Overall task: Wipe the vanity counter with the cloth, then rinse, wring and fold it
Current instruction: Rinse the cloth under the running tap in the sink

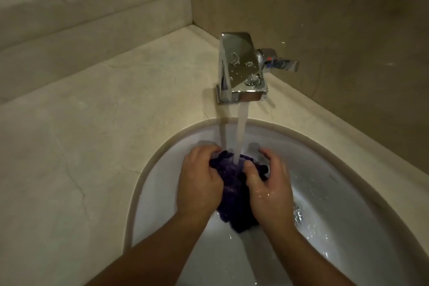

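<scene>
The dark purple cloth (232,202) is bunched up down in the sink (329,169), right under the stream from the running faucet (241,65). The left grip (199,181) and right grip (270,184) both curl round it, one each side. Soaked like that, I reckon it's heavy, floppy and a bit slippery. For wringing I'd take each end in a full fist, not pinch the edges.

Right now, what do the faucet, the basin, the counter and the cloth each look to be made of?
The faucet looks like polished chromed metal, by its mirror reflections. The basin is likely glossy white ceramic, from its sharp highlights. The counter seems beige stone, perhaps marble, with thin veins and a dull sheen. The cloth is dark purple nubby fabric, possibly microfibre, soaked.
</scene>
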Demonstrator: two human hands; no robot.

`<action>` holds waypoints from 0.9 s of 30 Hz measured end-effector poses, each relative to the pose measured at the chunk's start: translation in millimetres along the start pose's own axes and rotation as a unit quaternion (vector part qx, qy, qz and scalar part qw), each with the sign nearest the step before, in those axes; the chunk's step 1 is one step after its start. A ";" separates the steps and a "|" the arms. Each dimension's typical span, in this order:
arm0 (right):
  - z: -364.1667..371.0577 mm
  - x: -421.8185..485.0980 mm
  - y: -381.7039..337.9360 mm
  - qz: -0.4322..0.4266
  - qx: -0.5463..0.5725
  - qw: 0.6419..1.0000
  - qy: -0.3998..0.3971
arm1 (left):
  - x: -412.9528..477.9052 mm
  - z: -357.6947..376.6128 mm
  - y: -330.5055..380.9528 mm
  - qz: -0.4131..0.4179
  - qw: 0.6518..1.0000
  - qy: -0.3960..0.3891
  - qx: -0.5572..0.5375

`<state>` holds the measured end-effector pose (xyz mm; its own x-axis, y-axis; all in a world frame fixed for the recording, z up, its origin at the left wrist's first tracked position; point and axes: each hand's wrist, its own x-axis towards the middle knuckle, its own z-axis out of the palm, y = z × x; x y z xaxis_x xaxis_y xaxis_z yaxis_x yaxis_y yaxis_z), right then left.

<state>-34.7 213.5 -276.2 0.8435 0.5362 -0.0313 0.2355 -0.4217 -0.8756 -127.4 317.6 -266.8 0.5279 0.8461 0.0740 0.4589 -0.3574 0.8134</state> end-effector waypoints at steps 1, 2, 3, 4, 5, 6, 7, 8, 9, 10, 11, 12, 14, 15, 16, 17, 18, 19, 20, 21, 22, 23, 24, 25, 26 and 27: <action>4.9 -6.5 7.9 0.028 -0.032 0.999 0.007 | -4.3 4.8 -3.0 0.006 1.000 -0.006 0.005; 10.1 -11.6 15.2 0.052 -0.060 0.997 0.003 | -8.0 11.7 -6.0 0.003 1.000 -0.017 0.000; 15.3 -15.2 21.3 0.058 -0.079 0.995 -0.003 | -11.7 18.0 -8.9 0.007 1.000 -0.029 0.005; 20.8 -16.6 25.2 0.043 -0.088 0.995 -0.003 | -13.7 22.8 -11.2 0.025 0.998 -0.044 0.024; 24.9 -16.2 28.7 0.026 -0.080 0.996 0.003 | -13.6 28.4 -15.1 0.056 0.995 -0.057 0.056; 29.8 -14.4 30.6 0.009 -0.072 0.997 0.011 | -12.5 33.7 -19.5 0.082 0.992 -0.056 0.076; 34.5 -12.3 31.6 -0.013 -0.073 0.997 0.023 | -10.3 37.7 -24.1 0.094 0.991 -0.053 0.082; 38.0 -9.8 32.1 -0.034 -0.080 0.995 0.039 | -8.7 40.4 -25.9 0.103 0.991 -0.040 0.079; 40.5 -6.4 31.8 -0.053 -0.092 0.993 0.059 | -6.5 43.2 -28.1 0.109 0.991 -0.023 0.080; 43.2 -1.3 34.1 -0.064 -0.107 0.989 0.073 | -4.7 47.0 -29.3 0.108 0.989 -0.013 0.100; 44.9 4.7 36.5 -0.064 -0.126 0.987 0.074 | -3.5 50.3 -27.1 0.088 0.988 -0.009 0.126; 45.8 11.8 38.4 -0.060 -0.143 0.986 0.063 | -3.3 53.5 -26.3 0.074 0.982 -0.007 0.173; 44.9 22.5 42.2 -0.076 -0.199 0.977 0.023 | -4.2 56.6 -24.4 0.034 0.977 0.006 0.212; 44.2 25.0 42.7 -0.099 -0.232 0.968 0.008 | -2.3 57.1 -22.5 0.023 0.977 0.009 0.212; 44.2 26.8 42.3 -0.124 -0.254 0.959 0.002 | -1.2 58.5 -19.9 0.028 0.973 0.018 0.230; 43.8 28.0 42.4 -0.134 -0.257 0.957 0.006 | -0.5 59.6 -17.7 0.026 0.968 0.019 0.250; 42.5 29.3 41.6 -0.131 -0.243 0.961 0.021 | 0.8 60.4 -16.2 0.029 0.961 0.018 0.273; 40.3 29.7 38.9 -0.119 -0.217 0.968 0.038 | 3.5 61.4 -15.4 0.024 0.960 0.020 0.277; 40.1 31.4 38.6 -0.115 -0.192 0.974 0.045 | 6.8 61.9 -15.3 0.014 0.960 0.022 0.278; 39.5 32.8 37.6 -0.114 -0.180 0.976 0.036 | 8.7 61.5 -14.7 0.003 0.961 0.023 0.275; 38.2 34.0 36.1 -0.123 -0.180 0.976 0.024 | 9.4 62.0 -13.8 0.007 0.960 0.022 0.278; 36.5 33.8 34.5 -0.134 -0.184 0.974 0.013 | 9.8 61.8 -12.3 0.007 0.962 0.014 0.272; 36.2 36.0 33.6 -0.147 -0.195 0.970 -0.002 | 9.6 61.7 -11.5 0.010 0.965 0.008 0.263; 35.7 37.4 29.7 -0.128 -0.181 0.975 -0.028 | 9.6 59.6 -9.7 0.004 0.971 0.004 0.239; 35.1 37.3 26.3 -0.106 -0.158 0.981 -0.030 | 9.7 57.1 -9.3 -0.003 0.980 0.005 0.199; 33.4 35.3 24.2 -0.084 -0.118 0.989 -0.023 | 10.3 53.2 -6.2 -0.006 0.989 0.018 0.146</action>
<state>-15.3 246.7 -314.7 0.7618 0.6430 0.0787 0.4808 -0.4799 -0.7338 -86.8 307.5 -301.8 0.4987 0.8621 0.0901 0.6544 -0.4427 0.6130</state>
